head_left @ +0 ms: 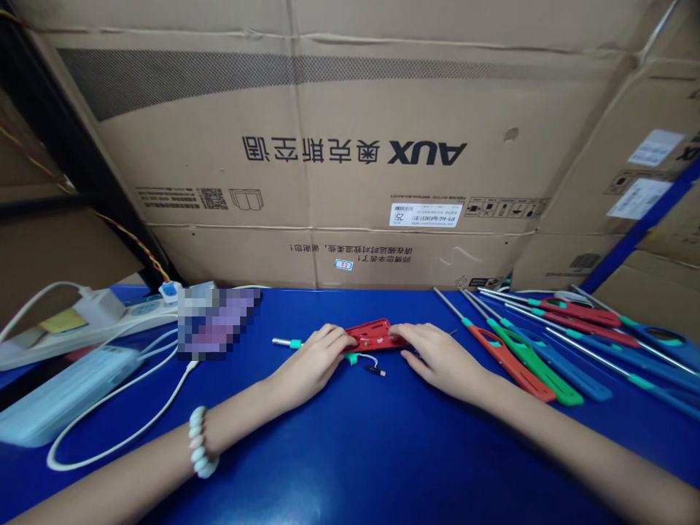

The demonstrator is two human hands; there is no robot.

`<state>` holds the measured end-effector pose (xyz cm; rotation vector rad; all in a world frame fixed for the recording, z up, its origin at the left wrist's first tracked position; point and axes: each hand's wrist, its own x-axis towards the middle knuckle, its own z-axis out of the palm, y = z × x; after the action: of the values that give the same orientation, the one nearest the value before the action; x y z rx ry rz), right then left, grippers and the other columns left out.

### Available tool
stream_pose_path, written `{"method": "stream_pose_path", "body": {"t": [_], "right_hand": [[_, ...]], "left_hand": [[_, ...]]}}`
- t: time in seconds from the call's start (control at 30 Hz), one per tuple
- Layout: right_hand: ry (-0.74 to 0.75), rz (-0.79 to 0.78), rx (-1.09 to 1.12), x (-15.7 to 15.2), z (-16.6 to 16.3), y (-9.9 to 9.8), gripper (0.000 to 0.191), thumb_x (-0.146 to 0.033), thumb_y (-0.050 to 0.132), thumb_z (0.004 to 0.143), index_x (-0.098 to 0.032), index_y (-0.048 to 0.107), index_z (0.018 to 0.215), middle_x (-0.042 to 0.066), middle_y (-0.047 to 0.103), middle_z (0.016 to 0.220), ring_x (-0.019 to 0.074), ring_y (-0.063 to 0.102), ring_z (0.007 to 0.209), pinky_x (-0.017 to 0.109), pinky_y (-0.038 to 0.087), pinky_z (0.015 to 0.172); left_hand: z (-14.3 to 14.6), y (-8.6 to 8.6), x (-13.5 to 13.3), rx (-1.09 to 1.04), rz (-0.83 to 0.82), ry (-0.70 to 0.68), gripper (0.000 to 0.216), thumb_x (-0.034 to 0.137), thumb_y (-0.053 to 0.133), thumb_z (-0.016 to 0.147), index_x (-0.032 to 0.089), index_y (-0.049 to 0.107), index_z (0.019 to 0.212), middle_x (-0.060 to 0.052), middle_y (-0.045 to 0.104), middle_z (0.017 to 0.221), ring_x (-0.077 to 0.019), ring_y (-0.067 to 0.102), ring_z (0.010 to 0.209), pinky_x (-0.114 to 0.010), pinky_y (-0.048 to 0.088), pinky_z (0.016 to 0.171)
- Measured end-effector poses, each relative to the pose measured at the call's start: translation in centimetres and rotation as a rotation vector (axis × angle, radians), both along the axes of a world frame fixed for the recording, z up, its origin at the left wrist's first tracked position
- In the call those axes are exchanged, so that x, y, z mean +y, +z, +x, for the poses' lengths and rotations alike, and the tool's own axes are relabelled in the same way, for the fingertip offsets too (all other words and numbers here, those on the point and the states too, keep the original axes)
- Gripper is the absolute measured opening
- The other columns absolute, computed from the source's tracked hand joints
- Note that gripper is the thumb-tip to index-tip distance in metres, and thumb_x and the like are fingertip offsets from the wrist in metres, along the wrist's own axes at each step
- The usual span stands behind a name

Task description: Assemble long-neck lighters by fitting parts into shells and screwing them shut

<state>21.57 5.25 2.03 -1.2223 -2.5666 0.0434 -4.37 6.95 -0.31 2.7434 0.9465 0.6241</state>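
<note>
An opened red long-neck lighter casing (374,334) lies on the blue table between my two hands, its hollow inside facing up. My left hand (324,357) has its fingers closed on the casing's left end. A metal tube with a green collar (296,344) sticks out to the left of that hand. My right hand (437,357) has its fingers curled at the casing's right end; a thin dark piece shows beyond it. Below the casing hang a green part (351,358) and a white wire leading to a small black component (375,371).
Several long-neck lighters (519,357) in orange, green, blue and red lie at the right. At the left are a power strip (147,310), a light-blue power bank (71,394), white cables and a pixelated object (219,324). A large cardboard box (328,102) stands behind the table.
</note>
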Motion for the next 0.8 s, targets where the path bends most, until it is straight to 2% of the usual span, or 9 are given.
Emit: {"method": "stream_pose_path", "body": {"t": [0.17,0.37,0.47,0.63,0.8], "right_hand": [[0.043,0.027,0.03,-1.5,0.3,0.0,0.027,-0.01,0.047,0.088,-0.016,0.052,0.114,0.01,0.064,0.108,0.0243,0.061,0.095,0.04,0.047,0.082],[0.065,-0.023,0.033,-2.9,0.6,-0.3,0.033,-0.021,0.058,0.086,-0.02,0.05,0.118,0.011,0.06,0.12,0.0277,0.055,0.111,0.047,0.042,0.095],[0.095,-0.092,0.028,-3.5,0.3,0.0,0.036,-0.021,0.062,0.085,-0.019,0.05,0.119,0.011,0.061,0.119,0.0275,0.055,0.112,0.046,0.042,0.097],[0.127,-0.172,0.055,-4.2,0.0,0.4,0.03,-0.017,0.061,0.085,-0.02,0.051,0.113,0.007,0.063,0.111,0.0238,0.057,0.106,0.042,0.042,0.098],[0.127,-0.175,0.098,-4.0,0.7,0.8,0.028,-0.018,0.061,0.085,-0.021,0.049,0.11,0.006,0.062,0.11,0.0222,0.057,0.104,0.041,0.04,0.099]], "left_hand": [[-0.3,0.3,-2.7,0.0,-0.038,-0.019,0.024,0.008,0.036,0.095,0.017,0.051,0.112,-0.009,0.055,0.109,-0.0227,0.048,0.102,-0.039,0.047,0.085],[-0.7,0.2,-4.9,0.002,-0.053,-0.043,0.027,0.007,0.036,0.094,0.018,0.051,0.114,-0.009,0.056,0.109,-0.0223,0.048,0.102,-0.038,0.047,0.087],[-0.9,0.2,-5.6,0.004,-0.058,-0.066,0.029,0.005,0.037,0.093,0.017,0.05,0.116,-0.009,0.056,0.109,-0.0225,0.047,0.104,-0.038,0.046,0.089],[-1.2,0.1,-6.3,0.013,-0.084,-0.075,0.033,0.004,0.037,0.093,0.019,0.049,0.119,-0.008,0.056,0.113,-0.0223,0.046,0.108,-0.039,0.046,0.092],[-1.7,0.5,-6.6,-0.043,-0.058,-0.057,0.036,0.005,0.04,0.092,0.02,0.047,0.124,-0.009,0.051,0.122,-0.0226,0.041,0.118,-0.04,0.044,0.098]]}}
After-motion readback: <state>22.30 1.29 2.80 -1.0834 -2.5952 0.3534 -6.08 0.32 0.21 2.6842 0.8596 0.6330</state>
